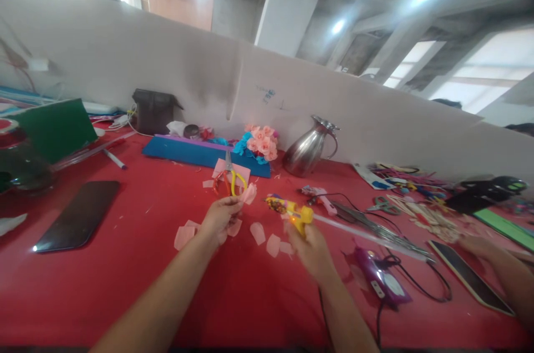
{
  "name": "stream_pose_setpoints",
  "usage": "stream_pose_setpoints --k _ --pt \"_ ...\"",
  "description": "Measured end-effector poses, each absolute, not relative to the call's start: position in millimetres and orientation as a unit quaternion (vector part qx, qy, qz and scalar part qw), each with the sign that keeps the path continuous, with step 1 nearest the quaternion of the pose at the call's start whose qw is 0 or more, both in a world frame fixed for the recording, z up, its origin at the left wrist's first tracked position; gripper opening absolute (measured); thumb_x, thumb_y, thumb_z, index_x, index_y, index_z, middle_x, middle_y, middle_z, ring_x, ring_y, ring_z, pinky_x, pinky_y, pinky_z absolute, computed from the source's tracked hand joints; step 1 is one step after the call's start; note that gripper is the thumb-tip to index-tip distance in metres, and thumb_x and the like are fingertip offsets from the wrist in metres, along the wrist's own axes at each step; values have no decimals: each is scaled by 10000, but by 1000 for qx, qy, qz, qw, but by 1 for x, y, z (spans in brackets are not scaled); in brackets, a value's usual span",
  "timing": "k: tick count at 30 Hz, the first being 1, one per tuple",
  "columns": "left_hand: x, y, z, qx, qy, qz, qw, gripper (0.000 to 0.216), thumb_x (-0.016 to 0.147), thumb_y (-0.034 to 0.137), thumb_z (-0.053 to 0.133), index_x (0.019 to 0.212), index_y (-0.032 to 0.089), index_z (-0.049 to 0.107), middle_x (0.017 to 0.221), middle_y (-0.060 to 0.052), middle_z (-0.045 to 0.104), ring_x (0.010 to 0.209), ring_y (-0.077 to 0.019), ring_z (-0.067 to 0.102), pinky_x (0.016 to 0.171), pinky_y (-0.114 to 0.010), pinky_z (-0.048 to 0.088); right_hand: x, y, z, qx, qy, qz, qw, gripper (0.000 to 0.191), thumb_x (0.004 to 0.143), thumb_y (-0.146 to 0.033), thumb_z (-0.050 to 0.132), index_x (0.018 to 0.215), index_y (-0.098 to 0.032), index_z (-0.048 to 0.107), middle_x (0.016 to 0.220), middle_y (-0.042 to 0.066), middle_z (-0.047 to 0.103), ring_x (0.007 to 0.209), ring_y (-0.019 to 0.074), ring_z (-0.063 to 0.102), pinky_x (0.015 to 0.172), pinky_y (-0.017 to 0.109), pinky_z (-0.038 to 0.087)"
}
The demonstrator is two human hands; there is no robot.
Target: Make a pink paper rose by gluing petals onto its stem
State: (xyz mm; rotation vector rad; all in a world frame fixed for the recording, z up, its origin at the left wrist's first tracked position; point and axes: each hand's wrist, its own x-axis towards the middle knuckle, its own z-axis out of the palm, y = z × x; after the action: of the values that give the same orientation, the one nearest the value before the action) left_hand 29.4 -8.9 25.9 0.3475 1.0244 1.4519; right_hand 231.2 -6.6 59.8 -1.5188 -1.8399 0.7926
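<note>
Pinched in my left hand [223, 217] is a small pink paper flower [249, 194], its petals facing right. My right hand [311, 250] grips a yellow hot glue gun [298, 217] by its handle; an orange light glows on it. The nozzle points left toward the flower, a short gap apart. A clear glue stick [354, 223] sticks out behind the gun. Loose pink paper petals [273, 244] lie on the red table [242, 303] below and between my hands. Just beyond my left hand are yellow-and-orange-handled scissors [234, 178], resting on a pink paper piece [246, 170].
Pink paper flowers [263, 143] sit on a blue board [187, 151] at the back, beside a steel jug [311, 147]. A purple power strip [384, 281] with cables lies right. Another person's hand [479, 246] is near a phone [469, 275]. A dark phone [79, 214] lies left.
</note>
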Motion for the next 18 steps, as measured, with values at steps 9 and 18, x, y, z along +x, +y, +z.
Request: stream_pose_setpoints --k 9,18 --pt "30 -9 26 152 420 630 635 261 474 186 777 668 122 614 604 -3 589 435 -21 431 421 -152 260 276 61 28 -674 -547 384 315 358 690 -530 563 648 -177 517 531 11 574 428 129 525 440 249 411" --pt "30 -11 28 140 400 629 652 263 498 165 777 703 124 618 618 -3 582 451 -27 453 408 -142 288 264 45 46 -624 -728 -19 285 182 750 -294 518 832 -179 633 932 150 634 906 269 569 786 381 401"
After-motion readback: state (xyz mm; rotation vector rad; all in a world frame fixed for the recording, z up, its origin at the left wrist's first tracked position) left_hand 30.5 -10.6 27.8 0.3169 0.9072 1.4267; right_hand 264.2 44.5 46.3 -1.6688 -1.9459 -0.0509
